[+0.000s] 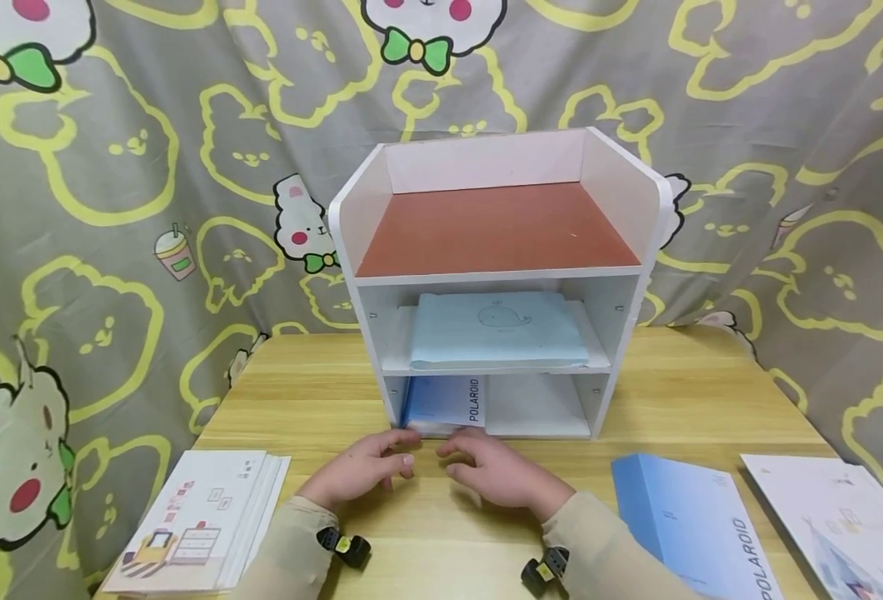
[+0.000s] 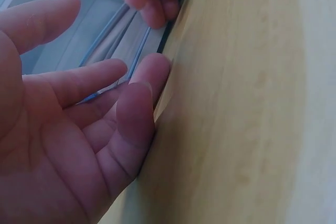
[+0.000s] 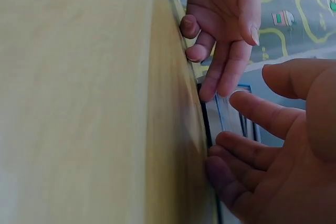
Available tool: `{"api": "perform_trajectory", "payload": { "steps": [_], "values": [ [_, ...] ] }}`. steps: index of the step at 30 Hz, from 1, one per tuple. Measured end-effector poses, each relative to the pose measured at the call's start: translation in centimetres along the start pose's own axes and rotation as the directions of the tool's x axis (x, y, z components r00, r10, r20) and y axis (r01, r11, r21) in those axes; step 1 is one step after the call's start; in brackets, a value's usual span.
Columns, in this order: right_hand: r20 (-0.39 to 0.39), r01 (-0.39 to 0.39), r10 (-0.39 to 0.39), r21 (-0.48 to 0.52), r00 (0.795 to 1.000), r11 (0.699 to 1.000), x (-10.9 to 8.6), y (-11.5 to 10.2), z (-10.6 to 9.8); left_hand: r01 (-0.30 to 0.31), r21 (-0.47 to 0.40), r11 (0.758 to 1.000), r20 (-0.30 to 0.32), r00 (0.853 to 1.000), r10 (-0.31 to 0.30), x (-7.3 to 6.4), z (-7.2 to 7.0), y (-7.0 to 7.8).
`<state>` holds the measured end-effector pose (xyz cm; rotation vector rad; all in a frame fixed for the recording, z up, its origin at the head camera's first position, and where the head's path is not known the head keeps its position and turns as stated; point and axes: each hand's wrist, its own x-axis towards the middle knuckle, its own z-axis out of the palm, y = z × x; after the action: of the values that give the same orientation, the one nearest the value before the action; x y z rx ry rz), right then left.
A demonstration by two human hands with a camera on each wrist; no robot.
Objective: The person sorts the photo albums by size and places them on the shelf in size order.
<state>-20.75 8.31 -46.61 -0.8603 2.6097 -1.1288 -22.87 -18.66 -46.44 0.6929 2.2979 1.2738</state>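
Note:
In the head view, a blue booklet [image 1: 441, 400] marked POLAROID lies flat in the left part of the white shelf unit's [image 1: 615, 375] bottom compartment. My left hand [image 1: 366, 465] is at the compartment's left front edge, fingers extended and loosely bent, holding nothing. Opposite it, my right hand [image 1: 497, 468] has its fingertips right at the front edge, below the booklet. From the right wrist, both hands show with spread, relaxed fingers, close to the booklet's blue-rimmed edges [image 3: 220, 111]. The left wrist view has the left palm [image 2: 68, 135] facing the camera, its lower fingers along the tabletop.
A light blue whale-print booklet [image 1: 501, 329] lies in the middle compartment over something white. White illustrated booklets [image 1: 194, 517] are stacked at left on the wooden table [image 1: 306, 375]. At right are blue POLAROID booklets [image 1: 696, 525] and another white illustrated stack [image 1: 839, 517]. A patterned curtain [image 1: 149, 150] hangs behind.

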Motion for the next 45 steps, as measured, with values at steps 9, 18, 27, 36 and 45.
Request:
{"api": "perform_trajectory", "payload": {
  "steps": [9,18,27,36,45],
  "values": [
    [0.036,-0.001,0.004,-0.098,0.999,0.995,-4.0,-2.6,-3.8,0.001,-0.028,1.000,-0.052,0.999,-0.002,0.2,0.3,0.1],
    [-0.133,-0.041,0.011,-0.224,0.991,0.974,-10.8,-0.6,-9.1,0.007,-0.041,0.999,-0.081,0.997,-0.011,0.3,1.0,-0.3],
    [-0.162,-0.289,0.245,-0.370,0.956,0.883,-17.5,4.6,-13.8,0.004,-0.061,0.998,-0.080,0.997,-0.009,0.2,1.2,-0.3],
    [0.065,-0.361,0.399,-0.312,0.915,0.879,-19.0,7.4,-13.6,0.021,-0.038,0.999,-0.093,0.995,-0.024,0.1,1.0,0.0],
    [0.001,-0.244,0.273,-0.444,0.962,0.862,-16.9,6.0,-11.9,0.016,-0.022,1.000,-0.067,0.998,-0.018,0.0,1.6,0.7]
  ]
}}
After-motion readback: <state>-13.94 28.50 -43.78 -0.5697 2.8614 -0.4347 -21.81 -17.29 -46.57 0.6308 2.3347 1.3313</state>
